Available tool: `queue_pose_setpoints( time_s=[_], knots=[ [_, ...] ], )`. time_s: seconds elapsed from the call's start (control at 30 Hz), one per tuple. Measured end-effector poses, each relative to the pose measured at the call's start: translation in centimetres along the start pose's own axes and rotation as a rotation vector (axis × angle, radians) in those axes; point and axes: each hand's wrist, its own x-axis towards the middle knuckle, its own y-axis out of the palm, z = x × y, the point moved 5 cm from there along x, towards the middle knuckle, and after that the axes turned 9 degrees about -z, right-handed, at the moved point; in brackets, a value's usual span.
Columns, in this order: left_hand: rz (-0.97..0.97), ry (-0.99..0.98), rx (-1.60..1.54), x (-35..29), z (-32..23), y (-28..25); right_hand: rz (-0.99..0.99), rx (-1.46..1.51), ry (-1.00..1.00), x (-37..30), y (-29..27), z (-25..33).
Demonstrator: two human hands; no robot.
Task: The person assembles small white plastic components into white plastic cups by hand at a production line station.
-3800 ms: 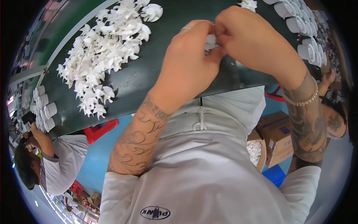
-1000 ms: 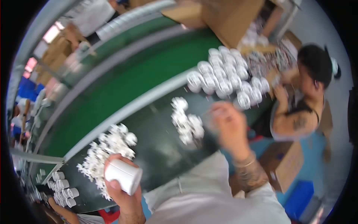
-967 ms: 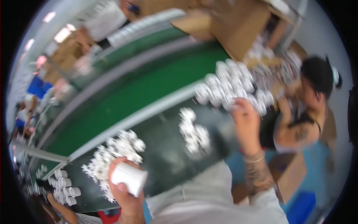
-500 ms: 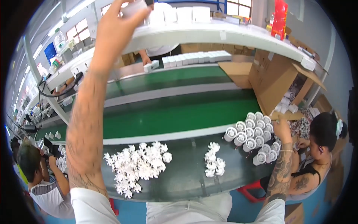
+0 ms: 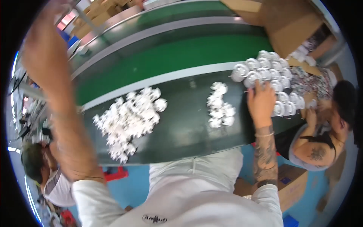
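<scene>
My left hand is raised at the upper left and smeared by motion, so its fingers and anything in them cannot be made out. At the front left edge of a cluster of white round cup-shaped parts, my right hand bends its fingers down around one cup, mostly hidden beneath them. A large heap of small white plastic pieces with pointed arms lies on the dark worktop to the left. Between that heap and my right hand is a smaller pile of similar white pieces.
Beyond the worktop runs a green conveyor belt with a pale rail. An open cardboard box stands at the far right. Co-workers sit on the left and right, the right one close to the cups.
The view has tipped downward, and the upper shelf has left the picture. My left hand has swung toward the left. My right hand has moved from the cups' right side to their front left.
</scene>
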Motion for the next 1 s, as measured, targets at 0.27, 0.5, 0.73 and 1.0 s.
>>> queue_pose_setpoints(
  time_s=[0.27,0.5,0.73,1.0],
  knots=[
    [0.839,-0.108,-0.256,-21.8,-1.8,-0.9,-0.049,0.284,-0.184,-1.5,-3.7,4.8],
    [0.939,-0.077,-0.425,-22.4,-1.4,1.7,0.043,0.414,-0.214,-4.6,-6.7,3.8],
    [1.212,-0.1,-0.583,-22.1,-1.5,4.1,1.022,0.953,0.464,-4.0,-1.6,1.5],
    [1.193,-0.196,-0.852,-21.6,-0.2,5.8,1.418,1.296,0.981,-4.8,-1.0,0.9]
  ],
)
